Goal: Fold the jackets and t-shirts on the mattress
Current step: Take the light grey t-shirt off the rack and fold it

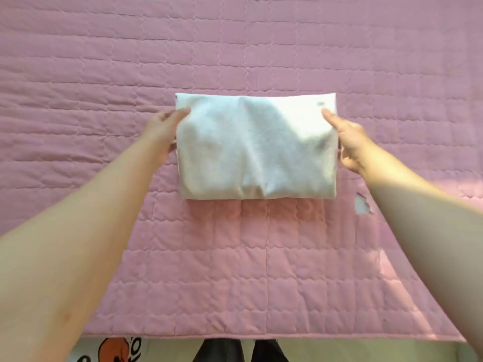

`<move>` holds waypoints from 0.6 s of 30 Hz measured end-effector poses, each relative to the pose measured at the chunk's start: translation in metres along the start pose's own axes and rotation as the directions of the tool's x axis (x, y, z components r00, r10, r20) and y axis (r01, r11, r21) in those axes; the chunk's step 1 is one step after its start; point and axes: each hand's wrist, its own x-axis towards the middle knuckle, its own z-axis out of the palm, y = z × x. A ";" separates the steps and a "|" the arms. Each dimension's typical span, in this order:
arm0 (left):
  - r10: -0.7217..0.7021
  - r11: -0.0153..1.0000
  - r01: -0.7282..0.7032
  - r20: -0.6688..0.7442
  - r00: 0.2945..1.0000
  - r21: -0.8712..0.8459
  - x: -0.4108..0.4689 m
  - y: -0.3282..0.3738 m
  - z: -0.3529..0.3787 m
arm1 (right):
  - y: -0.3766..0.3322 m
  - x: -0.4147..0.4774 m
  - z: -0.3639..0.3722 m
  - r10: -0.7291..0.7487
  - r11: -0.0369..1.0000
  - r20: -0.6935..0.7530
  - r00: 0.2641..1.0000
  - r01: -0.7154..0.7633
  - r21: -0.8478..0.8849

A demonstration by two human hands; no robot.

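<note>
Pink quilted mattress [261, 270] fills nearly the whole view, with its near edge running along the bottom.

One white garment [256, 147] lies mid-mattress, a little toward the far side. It is down to a compact rectangle:
- edges fairly square
- a soft ridge down the middle
- no sleeve or collar showing

Jacket or t-shirt, cannot tell.

Left hand [163, 131] is at its left edge and right hand [349, 142] at its right edge. Each grip pinches the side of the bundle, thumb on top, the other fingers tucked at or under the edge.

Reads as the last stage for this piece. The folding looks done; what seems left is squaring it up or setting it aside. No other clothing in view, folded or unfolded, so how much of the job remains cannot be judged from here.

Small tear [362, 205] in the cover, just beside the right forearm.
</note>
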 end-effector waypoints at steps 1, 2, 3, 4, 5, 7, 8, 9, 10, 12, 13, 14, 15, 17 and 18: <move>-0.063 0.996 0.063 -0.002 0.998 0.059 0.005 -0.013 0.005 | 0.011 0.005 0.004 0.071 0.997 0.028 0.997 -0.070 -0.038; -0.103 0.988 0.102 0.000 0.995 0.117 0.010 -0.029 0.009 | 0.025 0.009 0.006 0.117 0.991 0.048 0.992 -0.113 -0.071; -0.104 0.981 0.105 -0.014 0.994 0.162 0.011 -0.045 0.013 | 0.038 0.011 0.008 0.124 0.989 0.033 0.992 -0.121 -0.083; -0.085 0.975 0.094 -0.053 0.995 0.201 0.012 -0.059 0.018 | 0.050 0.016 0.010 0.119 0.989 -0.023 0.993 -0.121 -0.081; -0.050 0.966 0.074 -0.101 0.994 0.246 0.010 -0.070 0.021 | 0.060 0.017 0.012 0.093 0.993 -0.076 0.993 -0.099 -0.069; 0.089 0.928 -0.013 -0.188 0.978 0.372 0.001 -0.081 0.024 | 0.070 0.018 0.013 -0.021 0.995 -0.157 0.987 0.005 -0.102; 0.178 0.901 -0.069 -0.220 0.959 0.427 -0.004 -0.082 0.026 | 0.069 0.017 0.015 -0.123 0.981 -0.192 0.974 0.091 -0.171; 0.259 0.870 -0.117 -0.242 0.935 0.478 -0.007 -0.082 0.026 | 0.068 0.017 0.017 -0.236 0.953 -0.229 0.944 0.179 -0.244; 0.328 0.843 -0.157 -0.261 0.908 0.515 -0.012 -0.082 0.025 | 0.068 0.017 0.020 -0.337 0.921 -0.249 0.908 0.263 -0.287; 0.409 0.817 -0.197 -0.304 0.861 0.541 -0.017 -0.085 0.022 | 0.068 0.016 0.023 -0.470 0.856 -0.278 0.838 0.355 -0.375; 0.403 0.818 -0.187 -0.311 0.861 0.544 -0.017 -0.089 0.021 | 0.070 0.018 0.023 -0.484 0.843 -0.282 0.828 0.355 -0.404; 0.362 0.826 -0.149 -0.309 0.880 0.544 -0.013 -0.094 0.020 | 0.073 0.020 0.023 -0.449 0.857 -0.278 0.849 0.321 -0.403; 0.295 0.833 -0.082 -0.313 0.903 0.547 -0.010 -0.098 0.020 | 0.077 0.022 0.023 -0.380 0.882 -0.284 0.880 0.253 -0.398; 0.197 0.834 0.048 -0.379 0.904 0.549 -0.004 -0.101 0.023 | 0.085 0.024 0.025 -0.291 0.888 -0.363 0.885 0.108 -0.447; 0.233 0.818 0.059 -0.423 0.876 0.573 -0.004 -0.098 0.026 | 0.086 0.021 0.027 -0.345 0.846 -0.403 0.848 0.095 -0.524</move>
